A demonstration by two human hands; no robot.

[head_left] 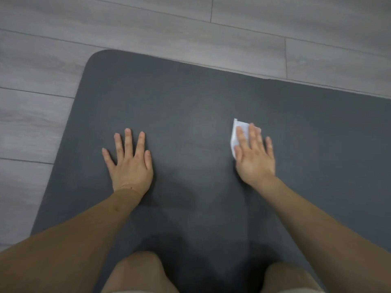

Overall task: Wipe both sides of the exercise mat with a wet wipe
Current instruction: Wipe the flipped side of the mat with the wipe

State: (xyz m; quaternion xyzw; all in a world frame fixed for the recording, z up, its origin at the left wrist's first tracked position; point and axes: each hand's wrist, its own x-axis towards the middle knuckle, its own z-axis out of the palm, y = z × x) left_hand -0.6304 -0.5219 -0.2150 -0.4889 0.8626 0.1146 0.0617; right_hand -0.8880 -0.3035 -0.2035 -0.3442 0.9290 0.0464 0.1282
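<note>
A dark grey exercise mat (pixel 190 106) lies flat on the floor, its rounded far-left corner in view. My left hand (pixel 130 160) rests flat on the mat with fingers spread and straight. My right hand (pixel 255 155) presses a folded white wet wipe (pixel 238 132) against the mat with straight fingers; most of the wipe is hidden under the palm, and its far-left edge sticks out. The right hand looks slightly blurred.
Grey wood-look floor planks (pixel 148 24) surround the mat on the far and left sides. My two bare knees (pixel 139 271) rest on the mat's near part at the bottom of the view. The mat runs out of view to the right.
</note>
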